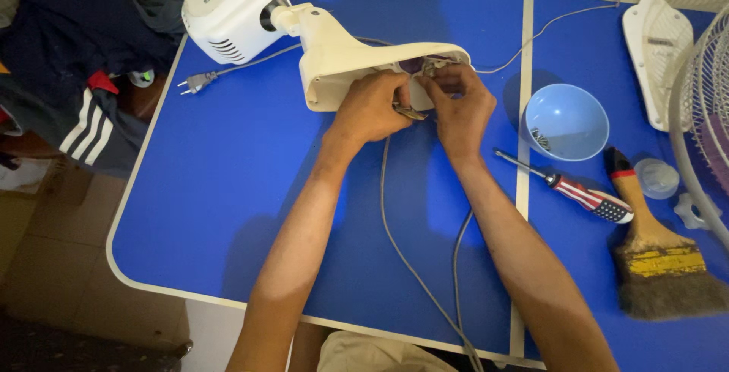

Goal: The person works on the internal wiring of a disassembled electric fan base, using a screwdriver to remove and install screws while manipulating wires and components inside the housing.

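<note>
- Head view: both hands meet at the open underside of a cream fan base (342,61) lying on its side at 12 o'clock on the desk.
- Left hand (370,106): fingers curled tight against the base's rim, pinching a small dark metal part (410,112).
- Right hand (458,106): fingers (448,76) bent close together, tips pressed into the base's opening; what they grip I cannot tell.
- White motor housing (228,7) joins the base at 11 o'clock.
- Grey cord (395,243) runs from the hands toward 6 o'clock; its plug (196,82) lies at 10 o'clock.
- Blue desk (228,190): at 3 o'clock a blue bowl (566,120), striped-handled screwdriver (577,190), paintbrush (653,254), wire fan grille (702,114).
- Clothes (68,76) heaped past the desk at 10 o'clock, above a tiled floor (53,266).
</note>
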